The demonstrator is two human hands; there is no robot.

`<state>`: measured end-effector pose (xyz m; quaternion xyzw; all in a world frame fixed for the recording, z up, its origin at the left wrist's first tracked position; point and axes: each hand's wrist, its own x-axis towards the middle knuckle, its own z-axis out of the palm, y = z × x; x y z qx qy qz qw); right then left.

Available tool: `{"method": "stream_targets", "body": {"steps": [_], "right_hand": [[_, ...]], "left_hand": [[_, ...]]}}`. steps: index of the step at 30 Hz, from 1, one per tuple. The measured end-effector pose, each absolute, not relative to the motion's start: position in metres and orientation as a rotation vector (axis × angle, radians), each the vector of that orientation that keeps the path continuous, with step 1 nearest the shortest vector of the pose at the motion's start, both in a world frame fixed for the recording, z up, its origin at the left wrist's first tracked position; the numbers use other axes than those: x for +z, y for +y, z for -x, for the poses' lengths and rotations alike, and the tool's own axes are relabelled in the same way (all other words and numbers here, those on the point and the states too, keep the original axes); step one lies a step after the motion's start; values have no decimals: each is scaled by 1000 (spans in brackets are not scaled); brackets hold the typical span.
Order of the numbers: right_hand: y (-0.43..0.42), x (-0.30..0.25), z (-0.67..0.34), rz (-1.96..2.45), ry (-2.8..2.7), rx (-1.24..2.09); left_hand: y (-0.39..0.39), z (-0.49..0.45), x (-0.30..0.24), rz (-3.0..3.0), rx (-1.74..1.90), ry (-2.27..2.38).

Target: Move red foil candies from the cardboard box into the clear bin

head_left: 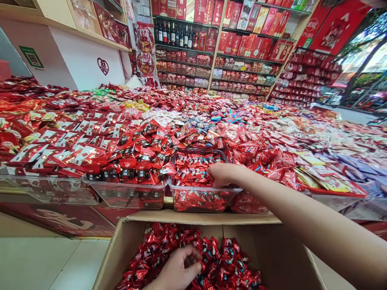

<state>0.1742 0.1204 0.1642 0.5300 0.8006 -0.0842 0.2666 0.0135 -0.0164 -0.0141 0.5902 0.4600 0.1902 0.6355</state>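
My right hand point(222, 174) reaches over the front rim of a clear plastic bin point(199, 192) filled with small red wrapped candies point(193, 167). Its fingers are curled down into the candies, and what they hold is hidden. My left hand point(179, 268) is down in an open cardboard box point(199, 218) close to me, fingers curled into a heap of the same red wrapped candies point(220, 262).
More clear bins point(127, 193) of red candy packets line the counter front, with a wide spread of wrapped sweets behind. Shelves of red boxes and wine bottles point(173, 34) stand at the back. White floor tiles point(45, 262) lie at lower left.
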Motion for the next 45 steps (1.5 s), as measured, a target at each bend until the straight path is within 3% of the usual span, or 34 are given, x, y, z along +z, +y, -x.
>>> {"method": "stream_targets", "body": {"steps": [7,18,24,28,30,33,36,41,45], "right_hand": [[124,157,-170,-1468,2128,-257],[133,174,-173,-1754,1973,-610],[154,157,-155,-1723,2129,-248],[130,175,-164,-1883,2398,64],[98,192,-175,-1915,2564,-110],[45,194,-191,-1518,2626,-917],[5,135,-195,-1187,2299,-1412],[-23,-29,-162,-1586,2156,-1044],[-31,-91,-133,-1835,2129,-1064]], "left_hand": [[-17,-12,-22,-1364,431,1038],[-18,-14,-18,-1409,432,1045],[-17,-5,-25,-1691,363,1096],[-15,5,-27,-2117,277,1251],[-14,9,-32,-2168,142,1377],[-13,10,-42,-2112,-158,1473],[-12,7,-46,-2153,-281,1398],[-9,1,-43,-2180,-199,1343],[-9,6,-48,-2023,-9,1381]]}}
